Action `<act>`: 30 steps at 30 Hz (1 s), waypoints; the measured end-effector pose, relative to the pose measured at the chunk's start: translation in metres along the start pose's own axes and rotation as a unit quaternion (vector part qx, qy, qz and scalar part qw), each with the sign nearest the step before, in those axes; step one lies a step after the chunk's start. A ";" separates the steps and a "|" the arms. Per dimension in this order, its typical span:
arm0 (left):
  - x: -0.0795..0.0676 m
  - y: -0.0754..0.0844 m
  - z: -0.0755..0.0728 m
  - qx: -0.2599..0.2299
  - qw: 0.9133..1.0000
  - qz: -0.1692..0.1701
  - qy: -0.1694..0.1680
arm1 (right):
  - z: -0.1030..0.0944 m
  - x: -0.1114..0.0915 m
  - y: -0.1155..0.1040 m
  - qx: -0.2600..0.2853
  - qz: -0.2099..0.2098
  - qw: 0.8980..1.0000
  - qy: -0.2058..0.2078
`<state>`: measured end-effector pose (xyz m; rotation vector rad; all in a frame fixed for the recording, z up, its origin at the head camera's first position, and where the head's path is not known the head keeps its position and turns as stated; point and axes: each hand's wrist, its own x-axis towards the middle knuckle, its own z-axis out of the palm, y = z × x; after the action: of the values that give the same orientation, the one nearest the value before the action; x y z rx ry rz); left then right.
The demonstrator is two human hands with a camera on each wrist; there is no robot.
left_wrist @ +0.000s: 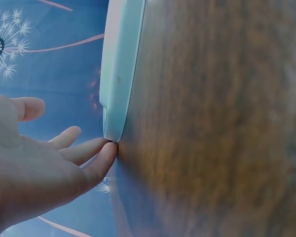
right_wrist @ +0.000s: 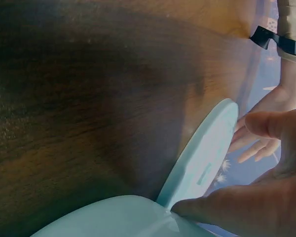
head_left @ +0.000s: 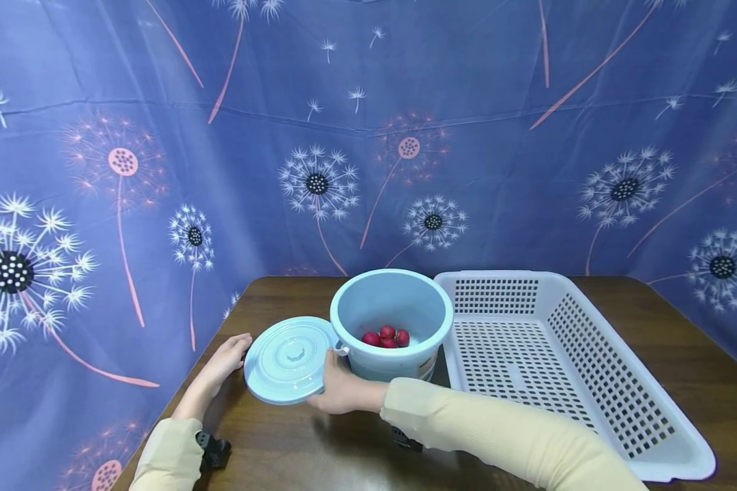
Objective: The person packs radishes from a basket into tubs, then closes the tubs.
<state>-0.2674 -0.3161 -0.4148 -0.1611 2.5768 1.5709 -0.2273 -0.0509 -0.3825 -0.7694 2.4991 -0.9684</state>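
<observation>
A round light-blue lid (head_left: 291, 359) lies on the wooden table, left of a light-blue bucket (head_left: 371, 367). Several small, round red things resembling radishes (head_left: 388, 333) sit at the bottom of the bucket. My left hand (head_left: 224, 361) is at the lid's left edge; in the left wrist view its straight fingertips touch the lid's rim (left_wrist: 121, 84). Between lid and bucket is my right hand (head_left: 344, 387). In the right wrist view its thumb is spread away from the fingers, and one finger reaches the lid's edge (right_wrist: 200, 158) beside the bucket wall (right_wrist: 118, 217).
A white plastic basket (head_left: 503, 348) with perforated floor and walls stands right of the bucket, close against it. My right forearm passes in front of the basket's near left side. Behind the table (head_left: 282, 457) hangs a blue dandelion-print cloth (head_left: 368, 88).
</observation>
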 end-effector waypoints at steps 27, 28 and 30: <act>0.001 0.002 -0.005 0.031 0.999 -0.035 0.006 | 0.006 0.027 0.009 0.245 0.067 0.967 0.030; -0.001 0.002 -0.006 0.028 0.999 -0.037 0.009 | 0.005 0.027 0.008 0.249 0.074 0.965 0.022; -0.003 0.002 -0.008 0.023 0.999 -0.039 0.016 | 0.005 0.027 0.005 0.246 0.086 0.965 0.011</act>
<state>-0.2650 -0.3218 -0.4091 -0.2816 2.5942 1.4921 -0.2482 -0.0662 -0.3929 -0.3771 2.1529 -1.4522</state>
